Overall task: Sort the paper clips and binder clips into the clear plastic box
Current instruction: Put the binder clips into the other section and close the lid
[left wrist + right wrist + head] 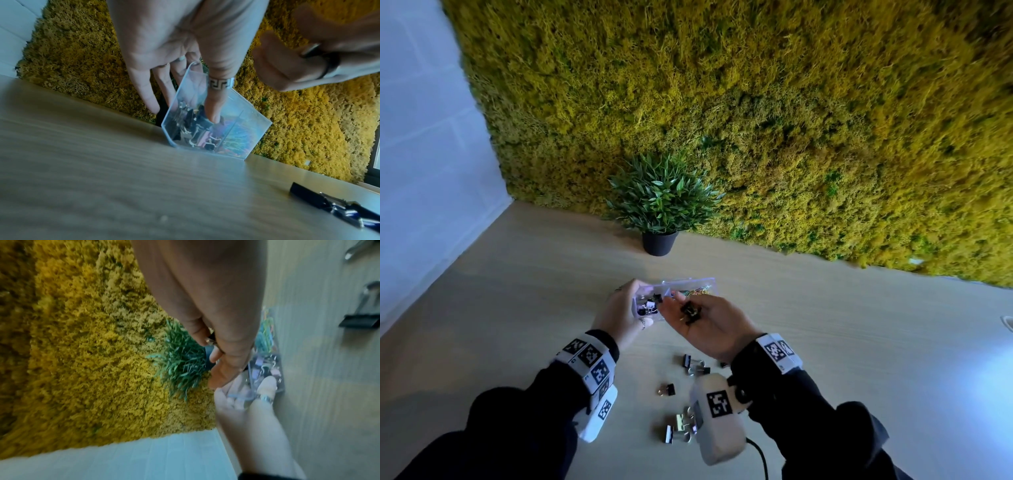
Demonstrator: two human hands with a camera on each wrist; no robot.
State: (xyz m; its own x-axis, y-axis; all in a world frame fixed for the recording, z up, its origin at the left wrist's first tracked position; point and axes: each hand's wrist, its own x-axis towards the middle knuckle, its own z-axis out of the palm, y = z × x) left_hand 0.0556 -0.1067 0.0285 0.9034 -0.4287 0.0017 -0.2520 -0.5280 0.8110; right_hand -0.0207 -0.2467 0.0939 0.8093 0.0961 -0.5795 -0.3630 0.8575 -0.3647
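Note:
My left hand [631,305] grips the left end of the clear plastic box [690,286], thumb [214,112] inside the compartment of binder clips [197,129]. The neighbouring compartment holds coloured paper clips [240,138]. One edge of the box rests on the table and it is tilted. My right hand [688,310] is palm up just right of the box, fingers curled round several black binder clips [690,313]. In the right wrist view those fingers [219,368] hover over the box [267,369], and the held clips are mostly hidden.
Loose binder clips lie on the wooden table near me [693,363], [667,389], [678,428]. A potted plant [659,205] stands behind the box against the moss wall. A white wall borders the table on the left.

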